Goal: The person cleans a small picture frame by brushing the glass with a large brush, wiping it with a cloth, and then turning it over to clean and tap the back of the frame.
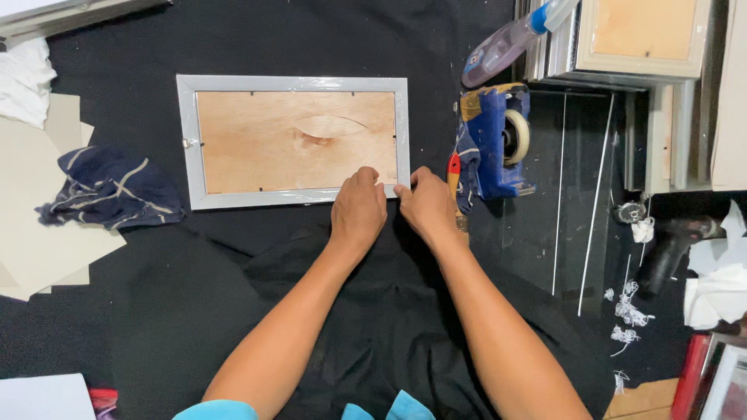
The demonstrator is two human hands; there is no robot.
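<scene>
Lying face down near the middle of the desk point(233, 47), toward its far edge, the picture frame point(292, 141) shows its plywood back inside a pale grey border, and a clear film appears to cover it, catching glare along the top rail. Both hands meet at the frame's near right corner. The left hand point(359, 208) rests knuckles up on the near rail, fingers curled down onto it, seemingly pressing rather than gripping. The right hand point(424, 204) pinches at the very corner, fingertips closed on the edge of the frame or its film; which of the two I cannot tell.

Judging from this, the back panel is already seated and the small clips along its edges look closed, so the work seems well on, with the corner finish the part in hand. The other three corners look tidy, though fine detail is too small to confirm.

Just right of the hands lies a blue tape dispenser point(493, 144) with a roll in it, and a red-handled tool point(454, 167) sits between it and the right hand. A spray bottle point(510, 40) lies beyond, near stacked frames point(638, 39) at the far right corner. A dark striped cloth point(109, 189) lies left of the frame, on sheets of card point(31, 241) at the left edge.
</scene>
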